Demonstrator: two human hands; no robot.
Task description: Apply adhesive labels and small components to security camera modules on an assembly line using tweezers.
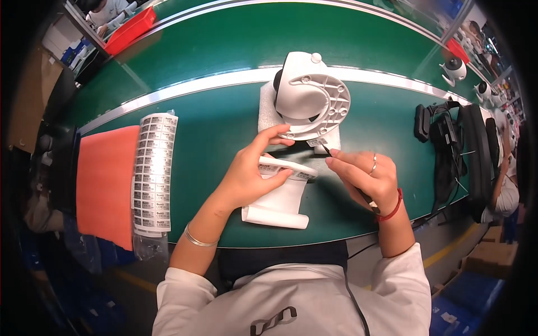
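A white dome-shaped camera (302, 101) with a ribbed, curved base rests on white foam (268, 109) at the middle of the table. My left hand (249, 171) holds a bent strip of labels (288, 166) between thumb and fingers, its index fingertip at the lower edge of the camera's base. White backing paper (274, 210) trails below it, rolled at the near end. My right hand (367, 176) is closed round dark, thin tweezers (365, 198). At their tip a small printed label (316, 143) lies against or just below the base's rim; contact is unclear.
On the left lie an orange sheet (106, 185) and a long sheet of printed labels (153, 173). Black adapters and cables (445, 140) sit at the right. Similar white cameras (454, 70) stand at the far right. A red tray (130, 31) is at the far left, near another person.
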